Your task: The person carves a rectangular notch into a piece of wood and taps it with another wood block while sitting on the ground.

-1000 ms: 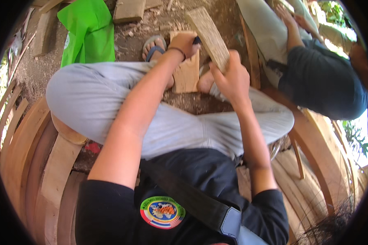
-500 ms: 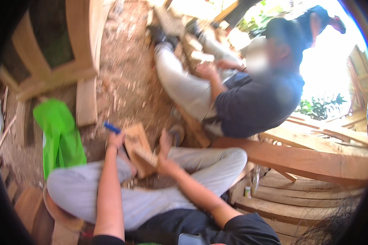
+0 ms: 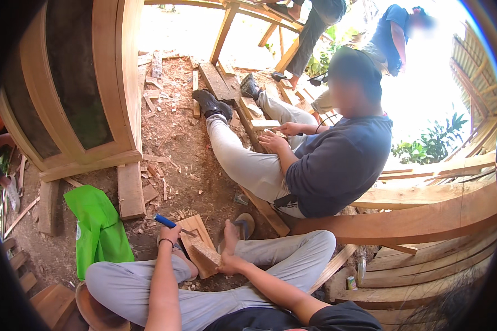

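Note:
My left hand is closed around a chisel with a blue handle. The chisel's metal blade lies over a pale wooden board, near a recess in its face. Between my crossed legs, this board sits tilted on the ground. A shorter rough wooden block stands across the board's nearer part. My right hand is closed at the right end of that block, its fingers partly hidden. Whether block and board are joined I cannot tell.
A framed wooden panel stands at left on wood blocks, beside a green cloth. A co-worker sits ahead at right, hands on a small wood piece. A thick beam lies at right. Wood chips litter the ground.
The view has steadied and tilted, so the scene sits lower in the picture. My left hand still holds the chisel; its blade now shows over the board. My right hand stays at the block.

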A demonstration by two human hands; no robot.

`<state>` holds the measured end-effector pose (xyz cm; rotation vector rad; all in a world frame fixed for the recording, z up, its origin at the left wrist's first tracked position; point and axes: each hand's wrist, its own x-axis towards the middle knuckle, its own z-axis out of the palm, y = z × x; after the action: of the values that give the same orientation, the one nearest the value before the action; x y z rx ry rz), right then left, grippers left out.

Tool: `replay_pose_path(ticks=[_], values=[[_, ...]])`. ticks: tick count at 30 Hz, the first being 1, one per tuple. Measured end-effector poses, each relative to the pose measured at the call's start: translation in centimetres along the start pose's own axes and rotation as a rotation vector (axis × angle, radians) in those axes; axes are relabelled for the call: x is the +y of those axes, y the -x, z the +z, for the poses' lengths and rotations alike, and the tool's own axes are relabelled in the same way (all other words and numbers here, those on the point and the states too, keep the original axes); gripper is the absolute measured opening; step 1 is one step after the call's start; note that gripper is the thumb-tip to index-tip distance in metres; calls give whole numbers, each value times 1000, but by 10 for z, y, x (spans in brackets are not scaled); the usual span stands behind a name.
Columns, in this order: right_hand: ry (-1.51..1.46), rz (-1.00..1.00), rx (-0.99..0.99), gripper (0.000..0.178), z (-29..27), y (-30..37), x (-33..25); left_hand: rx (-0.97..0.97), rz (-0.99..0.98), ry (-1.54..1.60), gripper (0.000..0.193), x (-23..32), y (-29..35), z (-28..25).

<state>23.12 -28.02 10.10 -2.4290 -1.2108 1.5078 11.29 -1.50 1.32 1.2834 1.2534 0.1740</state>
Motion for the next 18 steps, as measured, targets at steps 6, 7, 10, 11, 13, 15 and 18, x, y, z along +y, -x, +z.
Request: replay_pose_path(ticks=[6,7,10,11,13,15,18], values=[[-24,-50,45,76,9,-6,10,20,40,-63,28,5,10,-1],[-23,-50,49,75,11,-6,11,10,46,-96,29,9,12,0],[-23,-103,127,75,15,-7,16,-23,49,-147,29,22,23,6],[-73,-71,139,76,17,-8,18,-31,59,-156,29,27,26,9],[-173,-25,152,79,12,-10,8,-36,75,-177,31,23,28,4],[-120,-67,202,82,3,-6,-2,-58,157,-284,35,22,23,-3],[-70,-93,188,82,-7,11,-3,-16,300,-306,43,26,30,6]])
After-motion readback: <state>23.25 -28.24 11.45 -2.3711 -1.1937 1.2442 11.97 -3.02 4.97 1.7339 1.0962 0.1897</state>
